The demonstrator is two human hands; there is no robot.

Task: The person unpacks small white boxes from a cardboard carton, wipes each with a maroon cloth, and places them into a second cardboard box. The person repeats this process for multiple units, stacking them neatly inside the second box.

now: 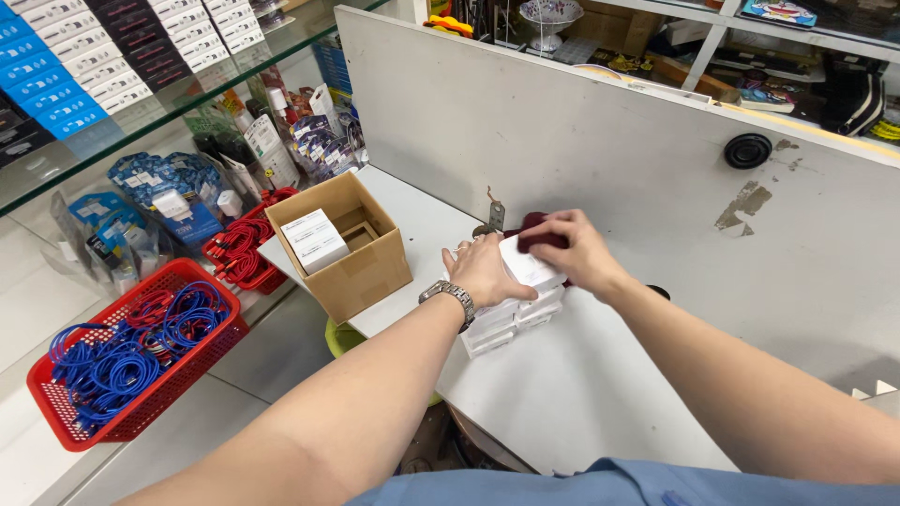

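Two hands (534, 258) on white boxes (511, 309), fingers atop

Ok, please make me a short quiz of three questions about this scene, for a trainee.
1. True or false: the left hand rests on a stack of white boxes.
2. What colour is the object under the right hand? A) dark red B) green C) yellow
3. What fills the red basket at the left?

Key:
1. True.
2. A, the dark red object.
3. Blue cables, with some red ones.
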